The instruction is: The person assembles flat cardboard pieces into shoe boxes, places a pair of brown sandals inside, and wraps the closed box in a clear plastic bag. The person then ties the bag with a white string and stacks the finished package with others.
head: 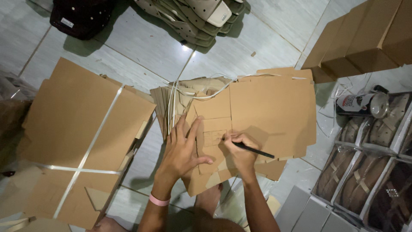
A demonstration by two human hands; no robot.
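Note:
A flat, unfolded cardboard box blank (pixel 266 111) lies on top of a loose pile of similar blanks on the tiled floor. My left hand (pixel 183 150) rests flat on it with fingers spread, pressing the left part down. My right hand (pixel 240 150) grips a black pen (pixel 253 150) with its tip on a small printed panel (pixel 214 137) of the cardboard. A pink band (pixel 159 200) circles my left wrist. My bare foot (pixel 208 199) shows just below the pile.
A strapped bundle of flat cardboard (pixel 81 137) lies at the left. Folded brown boxes (pixel 365 38) stand at the upper right. Open boxes holding sandals (pixel 365 172) and a can (pixel 362 104) lie at the right. Stacked shoe soles (pixel 201 17) and a dark bag (pixel 81 15) lie at the top.

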